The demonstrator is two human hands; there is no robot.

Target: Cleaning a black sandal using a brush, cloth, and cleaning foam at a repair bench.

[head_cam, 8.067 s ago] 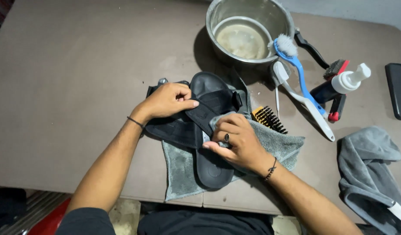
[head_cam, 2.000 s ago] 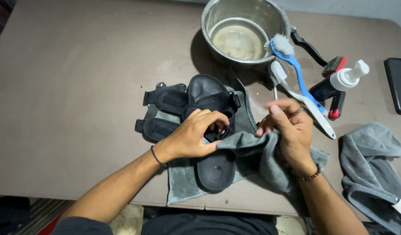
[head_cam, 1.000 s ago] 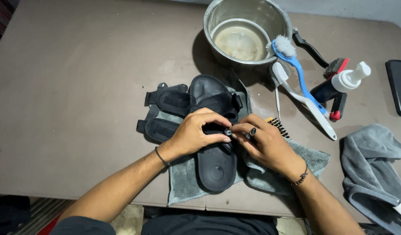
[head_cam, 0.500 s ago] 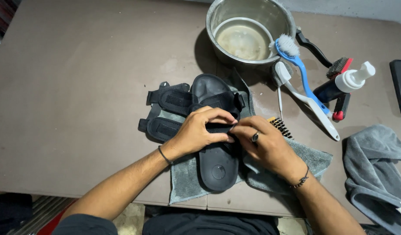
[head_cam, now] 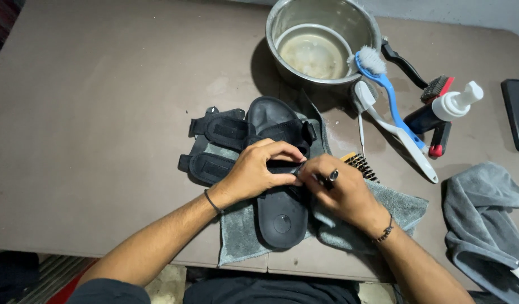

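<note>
Where the black sandal [head_cam: 280, 211] lies on the grey cloth [head_cam: 240, 236] just below the steel bowl [head_cam: 321, 42], the left hand [head_cam: 254, 174] curls closed over its strap, and the right hand [head_cam: 341, 191] pinches the same strap, fingers nearly shut.

I have one view only, from the head camera, looking steeply down and forward at the flat brown surface [head_cam: 102, 101]. It sits close above both forearms, the near edge showing along the bottom.
</note>
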